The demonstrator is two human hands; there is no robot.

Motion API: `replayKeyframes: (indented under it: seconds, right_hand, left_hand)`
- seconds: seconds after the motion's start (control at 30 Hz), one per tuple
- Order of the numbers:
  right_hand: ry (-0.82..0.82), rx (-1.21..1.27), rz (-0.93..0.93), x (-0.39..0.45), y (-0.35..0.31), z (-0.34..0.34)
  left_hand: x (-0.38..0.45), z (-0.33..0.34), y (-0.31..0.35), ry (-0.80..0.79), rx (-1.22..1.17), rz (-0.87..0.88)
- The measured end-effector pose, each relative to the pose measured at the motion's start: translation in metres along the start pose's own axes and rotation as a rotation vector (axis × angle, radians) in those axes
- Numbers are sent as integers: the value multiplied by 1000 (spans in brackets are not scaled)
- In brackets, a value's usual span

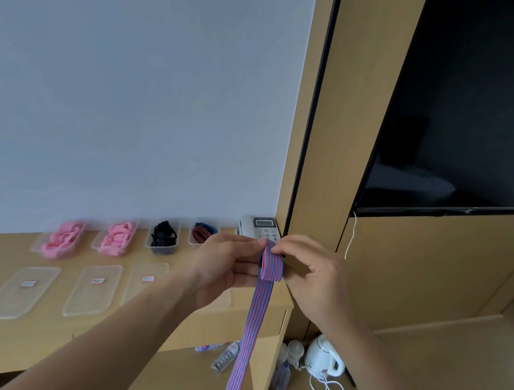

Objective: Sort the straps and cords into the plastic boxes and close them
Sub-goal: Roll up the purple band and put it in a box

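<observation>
Overhead, wooden desk meets pale wall.

A grey telephone sits at the far right corner of the wooden surface, against the pale wall. Right of it a dark television hangs on wood panelling, and on the floor below lie a white kettle and clear plastic bottles

Soft, even daylight is filling the room — no hard shadows are falling on the wall. The dark screen is carrying a faint pale reflection. Motion blur is smearing the boxes and lids — wide-angle distortion is bending the panel edges.
</observation>
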State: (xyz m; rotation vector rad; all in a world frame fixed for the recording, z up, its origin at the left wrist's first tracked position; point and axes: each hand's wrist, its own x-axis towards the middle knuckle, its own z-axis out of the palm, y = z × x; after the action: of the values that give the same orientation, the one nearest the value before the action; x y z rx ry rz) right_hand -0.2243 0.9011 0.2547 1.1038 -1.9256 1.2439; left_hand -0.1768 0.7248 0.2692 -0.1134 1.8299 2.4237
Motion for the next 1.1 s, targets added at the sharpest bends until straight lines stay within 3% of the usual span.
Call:
replayKeyframes:
  seconds: [0.2, 0.3, 0.4, 0.47, 0.6, 0.83, 0.93, 1.1]
  right_hand:
    - [42, -2, -24, -3, 1, 2]
    - [62, 277, 314, -6, -1, 8]
    - [-44, 686, 732, -6, -1, 10]
    - [-100, 861, 857, -5, 2, 10]
    - [-164, 843, 874, -3, 4, 11]
    - [-277, 747, 758, 2, 5, 9]
    - [-249, 876, 800, 6, 2, 7]
    - [-164, 903, 751, 12, -1, 4]
  left_hand:
    - [1, -4, 3, -24, 19, 65]
    - [1, -5, 3, 12, 53, 139]
    - [1, -5, 3, 77, 110, 234]
    - [1, -4, 2, 141, 194, 282]
    - [0, -3, -2, 212, 338, 344]
    - [-5, -6, -5, 119, 324, 386]
    - [-5, -9, -5, 33, 187, 283]
    - [-9, -10, -14, -20, 310, 32]
